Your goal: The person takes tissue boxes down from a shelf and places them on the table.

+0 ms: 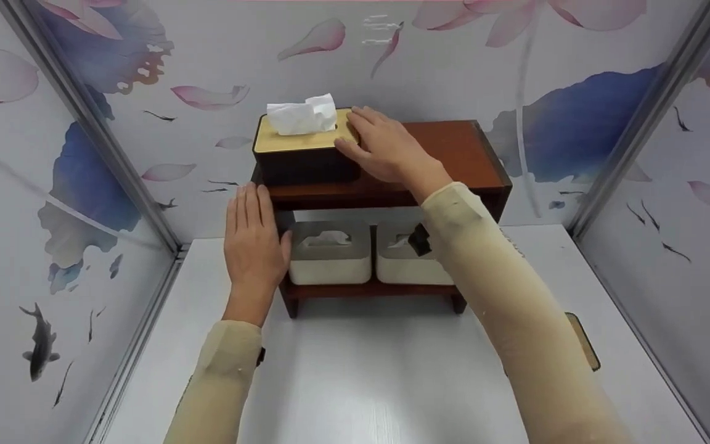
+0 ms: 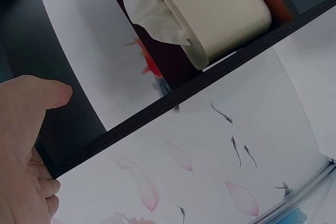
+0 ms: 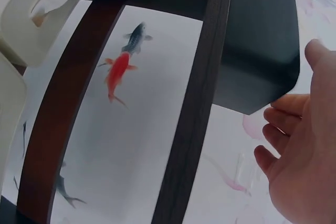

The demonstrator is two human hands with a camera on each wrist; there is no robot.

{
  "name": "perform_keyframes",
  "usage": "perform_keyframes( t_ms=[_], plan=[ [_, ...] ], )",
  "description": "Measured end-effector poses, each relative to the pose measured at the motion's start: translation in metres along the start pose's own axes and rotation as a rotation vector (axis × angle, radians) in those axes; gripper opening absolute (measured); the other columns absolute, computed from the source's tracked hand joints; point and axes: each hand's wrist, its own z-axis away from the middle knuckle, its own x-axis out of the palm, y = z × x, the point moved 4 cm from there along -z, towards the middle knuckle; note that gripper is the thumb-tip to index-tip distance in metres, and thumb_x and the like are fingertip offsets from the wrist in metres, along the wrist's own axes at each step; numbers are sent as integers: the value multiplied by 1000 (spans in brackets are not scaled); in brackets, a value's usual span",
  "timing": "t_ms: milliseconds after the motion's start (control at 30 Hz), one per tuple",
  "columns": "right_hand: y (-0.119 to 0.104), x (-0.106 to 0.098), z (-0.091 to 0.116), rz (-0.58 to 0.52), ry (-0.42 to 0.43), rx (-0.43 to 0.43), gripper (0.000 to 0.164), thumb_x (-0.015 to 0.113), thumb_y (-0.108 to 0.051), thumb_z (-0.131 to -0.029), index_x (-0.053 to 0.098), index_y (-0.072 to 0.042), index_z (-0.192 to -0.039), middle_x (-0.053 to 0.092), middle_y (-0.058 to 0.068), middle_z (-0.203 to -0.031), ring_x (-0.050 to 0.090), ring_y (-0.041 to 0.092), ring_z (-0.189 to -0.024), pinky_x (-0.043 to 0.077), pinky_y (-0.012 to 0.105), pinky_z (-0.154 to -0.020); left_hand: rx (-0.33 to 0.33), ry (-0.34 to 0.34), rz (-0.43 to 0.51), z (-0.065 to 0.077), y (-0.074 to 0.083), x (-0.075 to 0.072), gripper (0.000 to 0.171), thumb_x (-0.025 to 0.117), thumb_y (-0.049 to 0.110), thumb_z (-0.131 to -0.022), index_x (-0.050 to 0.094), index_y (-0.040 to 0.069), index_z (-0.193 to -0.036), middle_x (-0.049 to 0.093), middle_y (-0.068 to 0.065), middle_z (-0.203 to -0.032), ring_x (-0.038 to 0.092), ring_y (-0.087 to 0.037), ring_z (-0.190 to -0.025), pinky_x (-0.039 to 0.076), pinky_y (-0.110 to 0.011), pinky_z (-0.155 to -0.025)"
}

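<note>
I had the right grip (image 1: 386, 148) laid on the right end of the rectangular black tissue box with a pale wood-grain lid (image 1: 309, 166), its fingers loosely extended, its thumb apart, pinching nothing. The left grip (image 1: 250, 253), fingers straight and side by side, rested at the left end of the two-tier reddish-brown wooden shelf (image 1: 447, 151). The box sat on its top board, upper centre of the frame. I judged that too strong a leftward push could tip the box over that end, and that a hard press might skid the shelf's legs across the glossy white desk (image 1: 330, 370). The crumpled, soft white tissue (image 1: 296, 120) could have snagged on a thumb. Below, two rounded, matt grey-beige tissue boxes (image 1: 330, 271) stood side by side, mid-frame; a jolt could have shifted them.
</note>
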Motion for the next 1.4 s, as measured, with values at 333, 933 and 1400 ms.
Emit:
perform_keyframes(
  t_ms=[333,933,1400],
  plan=[
    [0,8,5,12,-14,-4,59,19,-48,-105,17,-20,-157,14,0,-165,10,19,-154,12,39,-126,14,-4,20,3,4,2,87,64,41,-92,19,-1,-154,26,-21,-158,25,-33,-149,16,-41,-125],
    [3,-12,24,38,-60,10,92,43,-76,-87,34,-7,-146,37,15,-150,34,30,-141,27,45,-120,1,-16,25,2,-1,1,86,64,38,-92,18,-1,-154,27,-21,-158,24,-33,-149,16,-42,-125],
    [3,-11,10,-58,-214,30,114,53,-77,-80,-2,-17,-158,-9,7,-166,-8,26,-154,2,46,-126,-13,-21,41,1,0,1,86,64,37,-92,17,0,-155,24,-20,-160,22,-32,-150,13,-41,-126]
  ],
)
